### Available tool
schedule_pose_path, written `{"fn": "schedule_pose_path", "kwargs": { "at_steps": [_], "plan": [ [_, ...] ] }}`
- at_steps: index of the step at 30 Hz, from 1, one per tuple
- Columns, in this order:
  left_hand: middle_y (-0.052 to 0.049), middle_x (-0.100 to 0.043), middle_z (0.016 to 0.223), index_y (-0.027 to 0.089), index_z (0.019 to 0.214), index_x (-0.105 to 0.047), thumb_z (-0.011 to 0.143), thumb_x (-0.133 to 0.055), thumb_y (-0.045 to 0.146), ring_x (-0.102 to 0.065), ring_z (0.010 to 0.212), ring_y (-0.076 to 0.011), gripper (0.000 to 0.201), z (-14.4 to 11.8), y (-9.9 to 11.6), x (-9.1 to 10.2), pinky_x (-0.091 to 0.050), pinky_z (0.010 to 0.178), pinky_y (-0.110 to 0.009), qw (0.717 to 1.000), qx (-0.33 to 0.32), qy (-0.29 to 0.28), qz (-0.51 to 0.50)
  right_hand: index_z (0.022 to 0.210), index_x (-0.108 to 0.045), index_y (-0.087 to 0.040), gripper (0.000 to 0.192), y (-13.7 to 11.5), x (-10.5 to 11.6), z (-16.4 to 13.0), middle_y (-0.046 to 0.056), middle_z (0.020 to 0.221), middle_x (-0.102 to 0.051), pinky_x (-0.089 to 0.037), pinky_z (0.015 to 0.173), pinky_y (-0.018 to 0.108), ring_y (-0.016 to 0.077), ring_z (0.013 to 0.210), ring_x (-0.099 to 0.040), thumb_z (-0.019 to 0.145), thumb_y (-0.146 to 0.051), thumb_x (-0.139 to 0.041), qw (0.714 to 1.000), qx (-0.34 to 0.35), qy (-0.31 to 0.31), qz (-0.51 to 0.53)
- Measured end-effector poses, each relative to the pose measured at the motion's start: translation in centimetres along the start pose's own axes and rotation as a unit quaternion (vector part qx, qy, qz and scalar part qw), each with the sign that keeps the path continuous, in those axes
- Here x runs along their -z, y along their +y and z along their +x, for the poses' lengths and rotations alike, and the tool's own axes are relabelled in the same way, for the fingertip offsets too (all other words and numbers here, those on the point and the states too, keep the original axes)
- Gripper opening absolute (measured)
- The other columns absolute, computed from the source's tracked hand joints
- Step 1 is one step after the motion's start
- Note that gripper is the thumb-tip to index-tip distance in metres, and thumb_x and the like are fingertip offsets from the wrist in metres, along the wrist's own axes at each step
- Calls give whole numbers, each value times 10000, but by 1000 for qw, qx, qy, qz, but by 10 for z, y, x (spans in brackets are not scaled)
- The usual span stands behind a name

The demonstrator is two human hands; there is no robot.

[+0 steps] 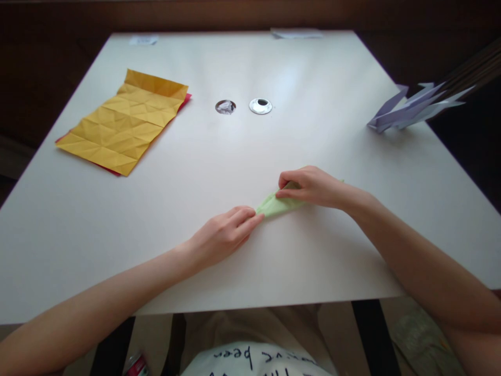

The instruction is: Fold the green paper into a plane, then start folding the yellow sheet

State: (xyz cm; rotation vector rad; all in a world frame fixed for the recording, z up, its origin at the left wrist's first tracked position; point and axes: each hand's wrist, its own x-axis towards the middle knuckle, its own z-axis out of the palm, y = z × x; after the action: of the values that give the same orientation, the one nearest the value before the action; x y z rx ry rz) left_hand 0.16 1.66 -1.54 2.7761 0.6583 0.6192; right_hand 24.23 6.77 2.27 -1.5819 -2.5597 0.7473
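A folded light-green sheet of paper [277,205] lies near the front middle of the table, narrowing to a point at its left end. My left hand [227,230] pinches that left tip between thumb and fingers. Over the paper's right part rests my right hand [309,187], its thumb and bent fingers gripping the folded layers. Much of the paper's right side is hidden under this hand; a small green tip shows beyond the wrist.
Creased yellow paper [117,122] lies over red paper [185,102] at the left. Folded lilac paper pieces [403,112] stand by the right edge. Two round table holes [226,107] are at centre back. White papers [296,33] lie along the far edge of the white table [188,172].
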Motion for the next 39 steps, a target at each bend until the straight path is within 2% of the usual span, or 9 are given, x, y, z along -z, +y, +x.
{"fn": "schedule_pose_path", "kwargs": {
  "at_steps": [3,7,10,13,16,19,26,34,39],
  "plan": [
    [-97,-580,998,137,1151,-474,867,-408,112,-548,920,-185,292,0,1,0,-533,701,-298,998,10,19,65,674,-517,-196,194,-1,-1,-2,-34,589,-539,-311,522,217,97,546,-468,772,-363,-529,1000,2,11,-5],
    [-117,-574,1038,103,1120,-508,840,-446,84,-527,967,-221,287,0,4,2,-513,767,-342,989,6,27,145,662,-505,-198,204,-3,0,-9,-34,578,-536,-318,504,215,97,535,-465,778,-365,-523,1000,-14,0,0],
    [-119,-572,1072,85,1123,-511,837,-453,79,-520,996,-231,292,0,5,2,-500,798,-347,988,6,8,156,657,-506,-200,201,-6,0,-15,-34,574,-536,-316,483,215,96,515,-457,781,-358,-524,999,-20,-29,13],
    [-110,-579,1069,93,1124,-509,849,-439,92,-525,997,-216,283,0,5,2,-496,811,-340,990,14,-1,139,669,-505,-198,183,-7,-3,-21,-24,612,-539,-324,502,224,101,537,-454,777,-341,-544,1000,-3,-11,11],
    [-102,-585,1057,104,1110,-514,857,-430,100,-526,999,-200,267,1,3,2,-497,826,-330,994,29,-1,103,690,-516,-190,159,-5,-7,-24,21,788,-558,-361,566,234,121,657,-486,773,-318,-559,998,44,44,31],
    [-102,-581,1077,111,1065,-534,861,-431,110,-520,1023,-194,228,3,2,2,-494,852,-333,997,48,15,58,694,-513,-185,137,-3,-9,-23,50,904,-547,-386,609,238,136,747,-500,778,-284,-554,991,86,62,82],
    [-122,-542,1181,116,996,-534,882,-396,116,-463,1127,-192,179,4,-2,2,-458,926,-369,998,52,13,-29,684,-500,-183,134,-4,-9,-26,37,825,-571,-407,624,247,126,700,-511,779,-258,-556,985,105,41,127],
    [-109,-575,1137,123,948,-525,878,-399,104,-480,1078,-185,145,4,-3,3,-474,892,-356,996,40,2,-76,682,-527,-187,108,-6,-10,-28,49,940,-621,-441,728,263,149,848,-564,775,-224,-568,975,156,63,145],
    [-97,-586,1122,121,967,-523,872,-409,94,-482,1049,-182,151,5,-3,4,-476,882,-344,996,31,6,-80,660,-532,-190,117,-6,-11,-27,42,883,-643,-448,700,267,147,809,-573,767,-213,-574,973,168,63,145]
  ]
}}
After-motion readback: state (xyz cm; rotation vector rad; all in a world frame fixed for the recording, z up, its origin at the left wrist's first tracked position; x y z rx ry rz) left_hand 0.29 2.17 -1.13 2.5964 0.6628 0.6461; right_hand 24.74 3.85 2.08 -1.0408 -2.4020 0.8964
